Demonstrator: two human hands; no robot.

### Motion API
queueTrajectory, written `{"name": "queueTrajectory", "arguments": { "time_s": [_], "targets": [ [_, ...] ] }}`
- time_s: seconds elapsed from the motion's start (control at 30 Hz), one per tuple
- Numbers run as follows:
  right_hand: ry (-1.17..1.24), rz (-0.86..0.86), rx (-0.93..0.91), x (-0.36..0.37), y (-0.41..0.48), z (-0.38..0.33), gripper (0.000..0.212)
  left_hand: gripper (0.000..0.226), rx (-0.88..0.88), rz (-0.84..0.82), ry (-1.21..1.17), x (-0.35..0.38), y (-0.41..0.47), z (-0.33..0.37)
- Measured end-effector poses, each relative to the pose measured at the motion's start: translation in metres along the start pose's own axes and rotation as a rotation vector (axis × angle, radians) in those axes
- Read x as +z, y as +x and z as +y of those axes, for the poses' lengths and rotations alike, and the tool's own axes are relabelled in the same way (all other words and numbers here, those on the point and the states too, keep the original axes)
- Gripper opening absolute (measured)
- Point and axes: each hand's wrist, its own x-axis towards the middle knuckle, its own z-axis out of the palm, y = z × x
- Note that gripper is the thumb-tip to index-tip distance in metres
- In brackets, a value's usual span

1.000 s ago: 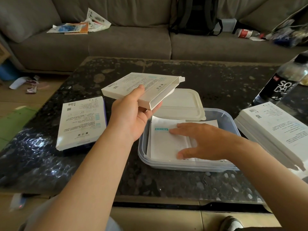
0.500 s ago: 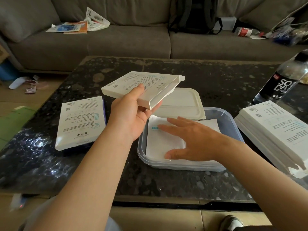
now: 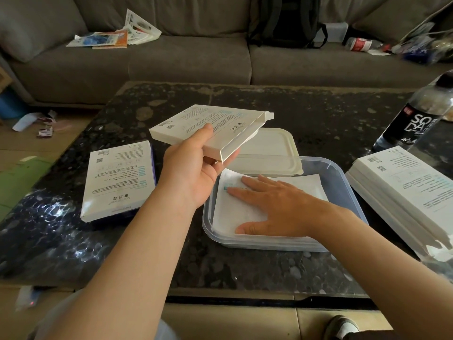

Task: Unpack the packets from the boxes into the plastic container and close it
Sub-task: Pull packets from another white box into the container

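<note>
My left hand (image 3: 193, 168) grips a flat white box (image 3: 208, 128) with its end flap open, held above the table just left of the clear plastic container (image 3: 343, 182). White packets (image 3: 235, 207) lie stacked inside the container. My right hand (image 3: 274, 207) lies flat on top of them with straight fingers. The container's white lid (image 3: 269, 150) rests behind it, leaning on the far rim. Another box (image 3: 117, 185) lies flat on the table to the left. A stack of boxes (image 3: 404, 190) sits at the right.
A dark soda bottle (image 3: 416, 119) stands at the table's right, behind the stack. The dark stone table (image 3: 318, 114) ends at a grey sofa (image 3: 171, 57) carrying papers and a black backpack (image 3: 286, 20). Litter lies on the floor to the left.
My right hand slid left across the packets and flattened, pressing them down. The left hand keeps the open box in about the same place.
</note>
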Motion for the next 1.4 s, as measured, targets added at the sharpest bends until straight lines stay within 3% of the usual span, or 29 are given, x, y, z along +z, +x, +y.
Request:
{"name": "queueTrajectory", "arguments": {
  "time_s": [0.5, 0.57, 0.67, 0.7, 0.77, 0.87, 1.03, 1.27, 1.4],
  "targets": [
    [0.103, 0.049, 0.010, 0.002, -0.003, 0.005, 0.088, 0.045, -0.002, -0.006, 0.008, 0.001, 0.000, -0.002],
    [0.186, 0.198, 0.040, -0.001, -0.005, 0.001, 0.069, 0.044, -0.010, -0.003, 0.010, 0.001, -0.001, -0.001],
    [0.298, 0.843, -0.054, -0.005, -0.007, -0.002, 0.026, 0.043, 0.001, 0.006, 0.049, 0.003, -0.003, -0.001],
    [0.316, 1.020, -0.063, -0.007, -0.008, -0.002, 0.021, 0.043, 0.008, 0.012, 0.064, 0.004, -0.003, -0.001],
    [0.365, 1.143, -0.029, -0.013, -0.008, -0.002, 0.024, 0.042, 0.016, 0.022, 0.079, 0.006, -0.004, -0.002],
    [0.346, 1.092, -0.069, -0.016, -0.009, -0.002, 0.041, 0.039, 0.010, 0.024, 0.090, 0.008, -0.006, -0.003],
    [0.307, 0.865, -0.056, -0.016, -0.008, -0.007, 0.051, 0.033, -0.008, -0.034, 0.155, 0.008, -0.010, -0.005],
    [0.217, 0.782, -0.077, -0.014, -0.002, 0.000, 0.043, 0.036, 0.018, -0.091, 0.238, 0.011, -0.011, -0.008],
    [0.170, 0.819, -0.099, -0.013, -0.001, 0.001, 0.039, 0.032, 0.007, -0.077, 0.228, 0.009, -0.010, -0.010]
  ]
}}
